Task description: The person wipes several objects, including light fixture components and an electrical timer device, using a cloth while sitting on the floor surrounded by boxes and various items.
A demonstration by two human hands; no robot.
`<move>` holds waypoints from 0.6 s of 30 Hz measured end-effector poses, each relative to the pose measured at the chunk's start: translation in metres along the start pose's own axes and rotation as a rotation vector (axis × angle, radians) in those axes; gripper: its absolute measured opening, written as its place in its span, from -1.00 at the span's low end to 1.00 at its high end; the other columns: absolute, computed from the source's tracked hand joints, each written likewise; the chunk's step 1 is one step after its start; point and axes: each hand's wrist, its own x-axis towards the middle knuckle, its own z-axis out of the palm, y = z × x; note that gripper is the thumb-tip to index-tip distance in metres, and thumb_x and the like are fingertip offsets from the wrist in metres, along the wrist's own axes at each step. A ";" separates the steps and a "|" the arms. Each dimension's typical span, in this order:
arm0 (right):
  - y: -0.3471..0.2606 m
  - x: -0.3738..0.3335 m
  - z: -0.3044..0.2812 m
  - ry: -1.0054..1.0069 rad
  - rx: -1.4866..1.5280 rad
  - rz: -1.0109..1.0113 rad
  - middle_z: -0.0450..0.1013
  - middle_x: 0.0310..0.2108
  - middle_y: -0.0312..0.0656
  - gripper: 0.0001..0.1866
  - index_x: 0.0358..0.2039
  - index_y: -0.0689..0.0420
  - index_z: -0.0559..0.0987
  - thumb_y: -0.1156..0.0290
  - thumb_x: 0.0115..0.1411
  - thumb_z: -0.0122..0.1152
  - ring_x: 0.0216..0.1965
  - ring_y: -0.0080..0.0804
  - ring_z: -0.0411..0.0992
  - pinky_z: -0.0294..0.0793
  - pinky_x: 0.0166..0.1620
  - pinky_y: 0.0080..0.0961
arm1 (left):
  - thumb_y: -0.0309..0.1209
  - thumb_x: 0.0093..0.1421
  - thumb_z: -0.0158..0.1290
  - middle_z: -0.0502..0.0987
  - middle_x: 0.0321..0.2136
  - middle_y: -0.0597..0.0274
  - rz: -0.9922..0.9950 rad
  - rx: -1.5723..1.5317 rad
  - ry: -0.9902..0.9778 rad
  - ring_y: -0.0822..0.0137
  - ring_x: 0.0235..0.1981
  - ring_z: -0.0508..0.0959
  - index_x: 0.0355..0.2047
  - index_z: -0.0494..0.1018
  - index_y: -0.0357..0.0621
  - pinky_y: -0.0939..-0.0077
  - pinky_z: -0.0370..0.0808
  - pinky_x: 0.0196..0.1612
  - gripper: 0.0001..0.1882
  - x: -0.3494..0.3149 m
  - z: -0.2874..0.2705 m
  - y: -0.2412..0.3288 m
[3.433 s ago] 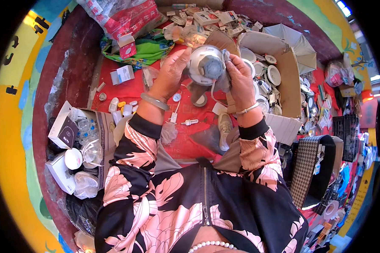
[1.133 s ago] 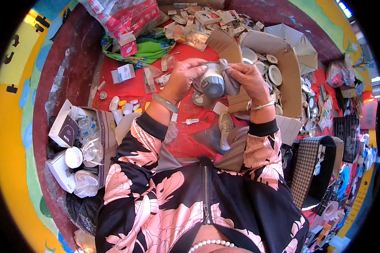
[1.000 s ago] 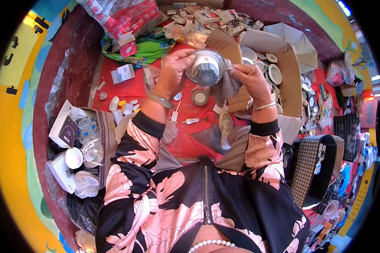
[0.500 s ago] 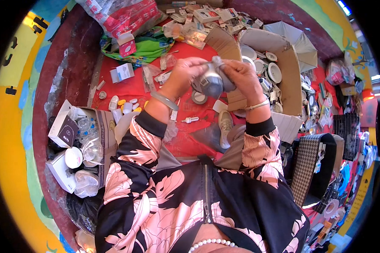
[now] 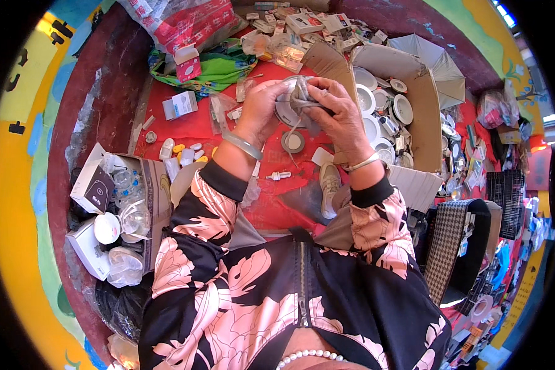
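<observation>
My left hand (image 5: 260,112) is closed on the edge of a round white light fitting (image 5: 285,115), likely a recessed downlight, raised above the red floor covering. Bunched against its upper right side is a crumpled grey wrap (image 5: 303,94); I cannot tell whether it is thin plastic or cloth. My right hand (image 5: 342,111) pinches that wrap between thumb and fingers. A thin cord hangs below the fitting. Beneath the hands lies a grey ring-shaped disc with a pale centre (image 5: 293,142). Part of the fitting is hidden by the wrap and fingers.
An open cardboard box (image 5: 422,92) of round white light fittings stands to the right. On the left, another box (image 5: 156,191) holds bulbs in clear wrapping. Small boxes (image 5: 305,23) are piled at the back. A white bulb-like piece (image 5: 279,176) lies near my shoe (image 5: 330,188).
The grey wrap, which covered most of the fitting, is now bunched in my right hand, and the white rim shows. Both hands have shifted slightly left; a cord now dangles.
</observation>
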 end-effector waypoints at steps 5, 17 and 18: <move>0.007 -0.001 0.009 0.072 0.011 -0.016 0.42 -0.29 -0.15 -0.68 -0.23 0.22 0.54 0.49 -0.07 0.27 -0.16 -0.33 0.36 0.34 -0.12 -0.47 | -0.46 0.16 -0.13 0.49 -0.40 0.15 0.019 0.027 0.015 0.36 -0.42 0.51 -0.30 0.40 -0.33 0.49 0.49 -0.31 -0.81 -0.002 0.005 -0.005; 0.025 0.010 -0.024 0.439 0.761 0.401 0.47 -0.40 -0.34 -0.84 -0.24 0.24 0.50 0.48 0.19 0.03 -0.42 -0.65 0.40 0.37 -0.36 -0.75 | -0.49 0.14 -0.06 0.50 -0.33 0.14 0.035 -0.029 0.118 0.32 -0.31 0.51 -0.28 0.42 -0.30 0.41 0.46 -0.20 -0.83 -0.005 0.011 -0.002; 0.017 0.011 -0.031 0.422 0.843 0.395 0.46 -0.39 -0.34 -0.83 -0.22 0.24 0.49 0.47 0.20 0.02 -0.41 -0.66 0.39 0.37 -0.35 -0.75 | -0.47 0.15 -0.08 0.50 -0.31 0.11 0.061 -0.021 0.161 0.29 -0.28 0.51 -0.23 0.40 -0.32 0.39 0.47 -0.18 -0.79 -0.005 0.009 0.002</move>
